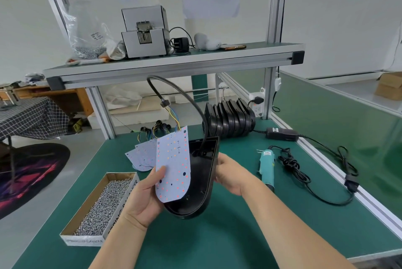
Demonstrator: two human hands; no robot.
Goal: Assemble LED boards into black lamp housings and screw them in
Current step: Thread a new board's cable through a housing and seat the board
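My left hand [146, 197] pinches a white LED board [174, 164] by its lower left edge, thumb on its face. The board stands tilted over the open side of a black lamp housing [201, 181]. My right hand [230, 174] grips the housing's right rim and holds it above the green table. A black cable [185, 94] arcs up out of the housing, and its coloured wires run down to the board's top edge. More LED boards [140, 155] lie fanned on the table behind. A row of black housings [230, 119] stands at the back.
A cardboard box of screws [104, 205] sits at the left. A teal electric screwdriver [267, 165] lies at the right with its coiled cord [291, 164] and a power adapter [281, 134]. The shelf [174, 62] above carries a screw feeder machine [144, 31].
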